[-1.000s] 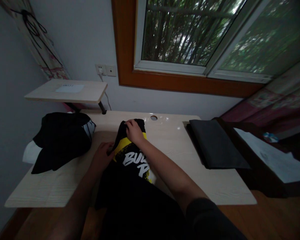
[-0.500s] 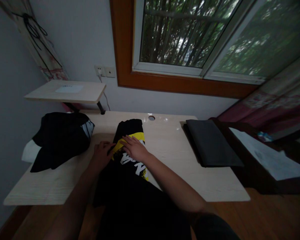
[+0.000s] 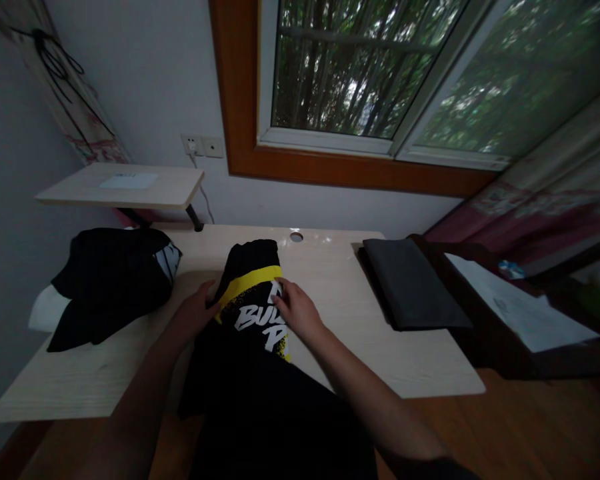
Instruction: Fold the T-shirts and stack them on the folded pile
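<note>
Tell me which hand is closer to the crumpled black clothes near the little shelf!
Left. The left hand is just to the right of the crumpled black clothes. The right hand is farther off, across the printed black garment.

The left forearm (image 3: 147, 380) and right forearm (image 3: 370, 383) are stretched forward and angled inward, both bare. The left hand (image 3: 193, 312) is turned inward, its thumb parted from the forefinger. The right hand (image 3: 299, 312) is held level with it, well apart, fingers slightly bent, thumb spread.
</note>
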Tool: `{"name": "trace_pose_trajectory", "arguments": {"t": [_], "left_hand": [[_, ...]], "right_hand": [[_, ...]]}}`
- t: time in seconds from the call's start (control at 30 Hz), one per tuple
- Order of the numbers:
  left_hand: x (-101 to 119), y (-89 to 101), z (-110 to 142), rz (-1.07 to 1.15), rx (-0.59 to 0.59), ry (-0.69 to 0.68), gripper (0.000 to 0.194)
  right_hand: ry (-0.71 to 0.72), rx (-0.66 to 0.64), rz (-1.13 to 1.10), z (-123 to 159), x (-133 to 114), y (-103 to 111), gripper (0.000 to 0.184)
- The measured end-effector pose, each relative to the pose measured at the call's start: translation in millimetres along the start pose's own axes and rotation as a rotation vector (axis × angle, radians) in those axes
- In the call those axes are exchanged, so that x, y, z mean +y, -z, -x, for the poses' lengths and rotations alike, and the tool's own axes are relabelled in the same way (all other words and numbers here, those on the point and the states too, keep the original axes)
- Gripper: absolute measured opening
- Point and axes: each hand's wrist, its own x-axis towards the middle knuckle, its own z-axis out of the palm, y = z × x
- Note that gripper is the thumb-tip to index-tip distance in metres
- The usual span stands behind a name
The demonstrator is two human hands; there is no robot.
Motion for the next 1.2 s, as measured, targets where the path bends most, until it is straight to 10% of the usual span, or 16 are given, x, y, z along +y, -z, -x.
{"name": "trace_pose_trajectory", "arguments": {"t": [0.43, 0.9, 1.2], "left_hand": [[7, 2.2, 0, 0.134, -0.032, -0.007, 0.067], [2, -4.8, -6, 0.115, -0.04, -0.07, 0.057], [5, -1.9, -3, 0.144, -0.005, -0.09, 0.057]], "right_hand": [[-0.012, 0.102, 0.168, -11, -4, -12, 0.048], [0.102, -0.051, 0.14, -131, 36, -34, 0.055], [0.072, 0.078, 0.044, -137, 42, -31, 0.052]]}}
